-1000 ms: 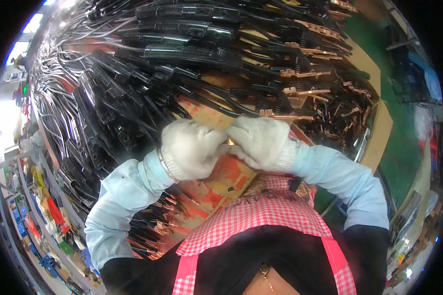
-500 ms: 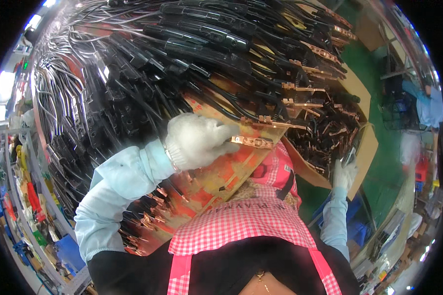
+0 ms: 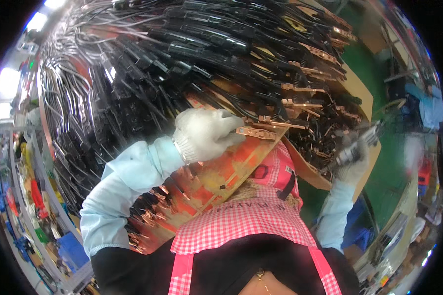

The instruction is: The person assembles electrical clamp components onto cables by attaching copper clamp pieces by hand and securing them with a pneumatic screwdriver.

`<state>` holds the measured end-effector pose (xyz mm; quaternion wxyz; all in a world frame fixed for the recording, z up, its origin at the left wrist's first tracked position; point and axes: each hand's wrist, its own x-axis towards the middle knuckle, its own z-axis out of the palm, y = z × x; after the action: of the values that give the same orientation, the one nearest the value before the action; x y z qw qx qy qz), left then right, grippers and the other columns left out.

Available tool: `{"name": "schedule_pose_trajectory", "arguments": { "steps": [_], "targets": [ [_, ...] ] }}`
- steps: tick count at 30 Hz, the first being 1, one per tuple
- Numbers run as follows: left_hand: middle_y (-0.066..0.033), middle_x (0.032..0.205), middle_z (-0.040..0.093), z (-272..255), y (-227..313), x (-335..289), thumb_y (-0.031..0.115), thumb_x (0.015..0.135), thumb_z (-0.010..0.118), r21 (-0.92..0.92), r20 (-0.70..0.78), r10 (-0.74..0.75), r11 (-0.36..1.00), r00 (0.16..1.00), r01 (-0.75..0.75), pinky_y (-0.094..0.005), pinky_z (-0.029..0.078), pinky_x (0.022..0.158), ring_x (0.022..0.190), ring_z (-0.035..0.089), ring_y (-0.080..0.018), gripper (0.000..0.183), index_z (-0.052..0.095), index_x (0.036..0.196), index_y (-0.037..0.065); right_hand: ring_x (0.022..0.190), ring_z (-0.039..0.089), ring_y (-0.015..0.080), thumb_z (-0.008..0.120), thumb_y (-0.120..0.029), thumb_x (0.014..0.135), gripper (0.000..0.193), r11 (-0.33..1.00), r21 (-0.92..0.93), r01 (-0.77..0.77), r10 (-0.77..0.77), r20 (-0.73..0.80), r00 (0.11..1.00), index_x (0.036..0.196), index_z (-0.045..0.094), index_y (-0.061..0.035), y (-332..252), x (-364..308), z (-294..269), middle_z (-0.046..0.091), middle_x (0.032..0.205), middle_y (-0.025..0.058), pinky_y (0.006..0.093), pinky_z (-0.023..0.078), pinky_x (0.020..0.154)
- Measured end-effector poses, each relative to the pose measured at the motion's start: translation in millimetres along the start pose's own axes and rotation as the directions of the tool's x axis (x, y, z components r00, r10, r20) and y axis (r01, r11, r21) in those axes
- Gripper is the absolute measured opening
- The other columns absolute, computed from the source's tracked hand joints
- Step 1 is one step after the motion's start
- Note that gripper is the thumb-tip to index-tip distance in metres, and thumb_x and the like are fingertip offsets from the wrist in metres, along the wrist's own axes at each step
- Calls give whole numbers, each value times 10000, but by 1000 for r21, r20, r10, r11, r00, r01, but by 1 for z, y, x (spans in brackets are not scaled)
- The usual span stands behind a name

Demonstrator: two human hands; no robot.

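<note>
My left hand (image 3: 202, 133), in a white knit glove, is closed on a toothed copper jaw piece (image 3: 256, 132). This piece lies over the edge of a worn red and tan board (image 3: 221, 172), beside other copper jaws (image 3: 268, 120) of the pile. Over the right side of a cardboard box, my gloved right hand (image 3: 355, 164) is wrapped round a grey cylindrical hand tool (image 3: 352, 151); motion blurs it, and its exact kind cannot be made out. A thin curved hose or cord (image 3: 395, 104) shows near the tool's upper end.
A large pile of black-handled clamps (image 3: 206, 39) with copper jaws and grey cables covers the far side. The open cardboard box (image 3: 358, 91) at right holds many dark and copper parts. Loaded shelves (image 3: 22, 172) stand at far left; a blue bin (image 3: 357, 228) sits low right.
My right hand has risen and moved right with the grey tool, which now shows plainly. My left hand has shifted slightly right with the copper jaw piece.
</note>
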<state>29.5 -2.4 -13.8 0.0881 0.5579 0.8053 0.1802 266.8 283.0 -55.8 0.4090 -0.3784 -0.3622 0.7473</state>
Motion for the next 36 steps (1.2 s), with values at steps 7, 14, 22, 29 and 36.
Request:
{"name": "schedule_pose_trajectory", "arguments": {
  "steps": [7, 14, 22, 29, 36],
  "targets": [
    [-80, 747, 704, 11, -2, -1, 337, 843, 730, 107, 6, -19, 994, 1000, 19, -414, 522, 546, 652, 689, -289, 279, 737, 1028, 128, 601, 547, 200, 620, -181, 898, 338, 950, 298, -91, -117, 613, 782, 1155, 566, 31, 11, -36, 137, 605, 764, 128, 360, 466, 563],
    [-82, 668, 674, 7, 2, 3, 364, 833, 729, 151, 81, -59, 987, 995, 46, -415, 502, 518, 603, 672, -293, 288, 740, 1000, 130, 551, 470, 215, 594, -109, 892, 364, 959, 266, 92, -228, 543, 808, 1212, 517, 47, 38, -71, 180, 512, 675, 99, 385, 435, 564],
    [-77, 656, 665, 6, 1, 1, 386, 799, 745, 131, 97, -63, 990, 993, 50, -422, 494, 516, 601, 668, -298, 292, 732, 960, 143, 670, 522, 213, 599, -76, 872, 377, 988, 121, 97, -153, 642, 751, 1230, 520, 9, 32, -79, 171, 535, 759, 96, 356, 464, 596],
    [-79, 637, 653, 4, 3, 2, 371, 794, 746, 118, 111, -71, 991, 991, 57, -417, 494, 518, 597, 665, -297, 257, 718, 923, 150, 574, 439, 211, 545, -109, 805, 486, 983, -19, 183, -151, 479, 865, 1277, 478, -13, 32, -89, 169, 462, 677, 83, 391, 410, 578],
    [-80, 641, 655, 8, 2, 2, 362, 777, 750, 101, 113, -67, 993, 991, 56, -413, 499, 528, 606, 666, -292, 259, 718, 932, 157, 587, 470, 219, 532, -59, 750, 470, 968, -98, 230, -162, 455, 876, 1215, 484, -14, 37, -89, 163, 486, 698, 72, 403, 448, 591]
  ]
}}
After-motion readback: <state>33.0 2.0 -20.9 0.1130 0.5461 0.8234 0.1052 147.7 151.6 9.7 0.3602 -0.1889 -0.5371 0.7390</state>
